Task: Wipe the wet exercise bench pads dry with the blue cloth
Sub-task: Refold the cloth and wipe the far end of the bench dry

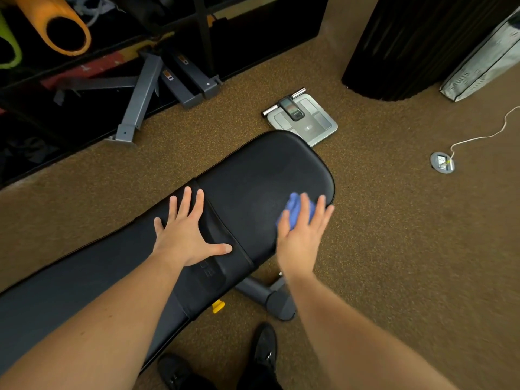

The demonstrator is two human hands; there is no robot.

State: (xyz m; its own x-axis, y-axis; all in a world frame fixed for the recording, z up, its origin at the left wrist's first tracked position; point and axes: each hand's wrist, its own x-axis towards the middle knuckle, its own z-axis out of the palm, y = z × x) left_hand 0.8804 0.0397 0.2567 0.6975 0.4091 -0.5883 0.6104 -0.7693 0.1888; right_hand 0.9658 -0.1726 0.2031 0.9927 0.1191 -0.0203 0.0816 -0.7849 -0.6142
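A black exercise bench lies across the floor, with a wide seat pad (261,175) to the right and a long back pad (84,274) running to the lower left. My left hand (187,232) rests flat with fingers spread at the joint between the two pads. My right hand (302,229) presses the crumpled blue cloth (292,209) onto the seat pad near its right edge; it looks blurred. The fingers lie flat over the cloth, which shows mostly beyond them.
A grey body scale (306,119) sits on the brown floor just past the seat pad. Grey metal frame parts (140,94) lean by a dark shelf with an orange foam roll (64,26). A floor socket with a white cable (442,162) lies at right. The bench foot (277,301) and my shoes (264,350) are below.
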